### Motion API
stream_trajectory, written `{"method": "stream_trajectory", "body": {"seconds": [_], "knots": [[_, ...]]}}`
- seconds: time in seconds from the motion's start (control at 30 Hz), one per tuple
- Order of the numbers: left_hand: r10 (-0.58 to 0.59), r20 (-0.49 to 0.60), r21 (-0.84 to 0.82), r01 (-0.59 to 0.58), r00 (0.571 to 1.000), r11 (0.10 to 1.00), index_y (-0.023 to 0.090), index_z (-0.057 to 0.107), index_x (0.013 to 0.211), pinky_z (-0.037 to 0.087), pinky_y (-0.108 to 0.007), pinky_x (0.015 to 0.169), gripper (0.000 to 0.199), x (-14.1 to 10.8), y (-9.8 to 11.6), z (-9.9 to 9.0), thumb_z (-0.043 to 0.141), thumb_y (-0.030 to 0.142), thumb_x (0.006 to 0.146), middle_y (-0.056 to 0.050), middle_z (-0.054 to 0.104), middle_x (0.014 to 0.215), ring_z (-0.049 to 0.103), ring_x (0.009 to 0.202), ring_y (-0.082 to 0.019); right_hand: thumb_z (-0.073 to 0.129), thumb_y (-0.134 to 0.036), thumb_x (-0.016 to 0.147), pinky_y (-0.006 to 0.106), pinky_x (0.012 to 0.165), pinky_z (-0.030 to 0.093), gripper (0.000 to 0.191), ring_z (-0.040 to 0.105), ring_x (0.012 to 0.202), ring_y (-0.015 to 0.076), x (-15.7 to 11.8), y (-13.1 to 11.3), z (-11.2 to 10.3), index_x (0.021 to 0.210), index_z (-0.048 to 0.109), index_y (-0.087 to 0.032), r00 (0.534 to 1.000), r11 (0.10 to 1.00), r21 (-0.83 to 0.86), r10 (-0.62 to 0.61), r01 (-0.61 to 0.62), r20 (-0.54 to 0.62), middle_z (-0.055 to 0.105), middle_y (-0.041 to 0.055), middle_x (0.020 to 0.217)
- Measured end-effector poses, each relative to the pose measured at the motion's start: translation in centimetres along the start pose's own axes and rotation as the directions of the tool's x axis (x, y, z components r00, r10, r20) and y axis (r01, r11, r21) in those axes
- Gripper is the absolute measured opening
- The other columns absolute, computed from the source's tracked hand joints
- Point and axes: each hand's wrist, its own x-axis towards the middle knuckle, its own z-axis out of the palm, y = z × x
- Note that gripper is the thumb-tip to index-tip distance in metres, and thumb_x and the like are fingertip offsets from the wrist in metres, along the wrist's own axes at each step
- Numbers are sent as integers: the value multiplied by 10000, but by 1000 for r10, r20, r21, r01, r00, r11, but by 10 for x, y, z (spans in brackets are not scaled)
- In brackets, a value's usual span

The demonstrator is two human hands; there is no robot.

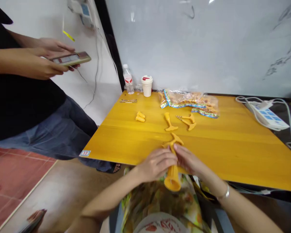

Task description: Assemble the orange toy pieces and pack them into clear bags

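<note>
Above the table's near edge, I hold a yellow plastic corkscrew (172,176) with a T-shaped handle and a flared, hollow sleeve that points down toward me. My left hand (157,163) is closed around the sleeve from the left. From the right, the thumb and fingers of my right hand (188,158) pinch it near the handle. Farther up the table lie a similar sleeved corkscrew (170,123) and two T-handles with bare metal spirals (188,121). Two short yellow sleeves (140,116) rest side by side to their left.
Clear plastic bags of yellow parts (189,101) lie at the back, near a white cup (146,86) and a water bottle (128,80). A power strip (269,116) with cables is at right. Another person stands at left holding a phone (71,59).
</note>
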Motion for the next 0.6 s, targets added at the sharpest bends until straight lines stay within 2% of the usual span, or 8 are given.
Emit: {"method": "stream_trajectory", "body": {"seconds": [0.1, 0.23, 0.3, 0.37, 0.4, 0.43, 0.53, 0.6], "knots": [[-178, -72, -99, 171, 981, 980, 190, 511, 1206, 551, -327, 918, 249, -32, 21, 17, 531, 213, 960, -102, 701, 1055, 651, 1053, -192, 706, -598, 803, 210, 519, 393, 428, 445, 507, 62, -29, 23, 2, 865, 579, -195, 997, 996, -40, 79, -80, -6, 505, -58, 636], [-297, 147, -60, 308, 944, 950, 191, 509, 1283, 546, -311, 944, 337, -51, 31, 21, 474, 127, 955, -120, 676, 1173, 650, 1086, -189, 734, -640, 749, 222, 514, 350, 491, 434, 515, 83, -64, 26, -14, 888, 572, -198, 960, 993, -29, 105, -116, -260, 496, -51, 593], [-445, 81, -80, 451, 892, 889, 200, 543, 1243, 551, -276, 911, 332, -49, 30, 15, 417, 80, 960, -97, 686, 1120, 658, 1046, -163, 737, -644, 742, 225, 509, 319, 498, 418, 509, 86, -76, 17, -20, 906, 575, -202, 925, 995, -37, 77, -98, -372, 486, -48, 583], [-597, -57, -169, 581, 800, 796, 205, 560, 1187, 557, -229, 841, 280, -42, 30, 7, 381, 113, 993, -76, 688, 1051, 669, 977, -132, 723, -656, 746, 224, 506, 301, 496, 408, 518, 88, -84, 8, -23, 895, 572, -207, 907, 993, -89, 35, -79, -420, 485, -42, 592], [-638, -106, -204, 611, 763, 765, 206, 560, 1173, 556, -218, 821, 261, -37, 30, 5, 364, 147, 1012, -72, 686, 1035, 671, 961, -125, 711, -663, 752, 222, 506, 294, 494, 399, 524, 87, -85, 4, -23, 878, 566, -208, 906, 989, -132, 10, -72, -423, 485, -39, 596], [-645, -123, -215, 614, 754, 759, 204, 557, 1175, 554, -221, 823, 256, -32, 32, 3, 349, 185, 1026, -74, 685, 1039, 670, 969, -126, 697, -671, 761, 218, 507, 291, 494, 393, 532, 86, -86, 1, -21, 862, 559, -208, 907, 981, -180, -16, -66, -421, 484, -37, 601], [-467, 33, -39, 468, 883, 883, 196, 541, 1228, 546, -307, 876, 296, -19, 37, 5, 410, 363, 1021, -87, 686, 1095, 659, 1023, -181, 664, -679, 786, 212, 514, 301, 493, 376, 547, 78, -84, -1, -13, 830, 546, -203, 917, 955, -292, -66, -57, -394, 458, -41, 618], [-357, 216, 177, 323, 909, 930, 200, 527, 1266, 547, -333, 811, 371, -17, 41, 11, 492, 434, 980, -66, 693, 1023, 664, 923, -197, 652, -677, 796, 214, 524, 321, 487, 388, 562, 82, -82, 1, -6, 820, 541, -203, 924, 944, -325, -72, -59, -375, 440, -43, 632]]}}
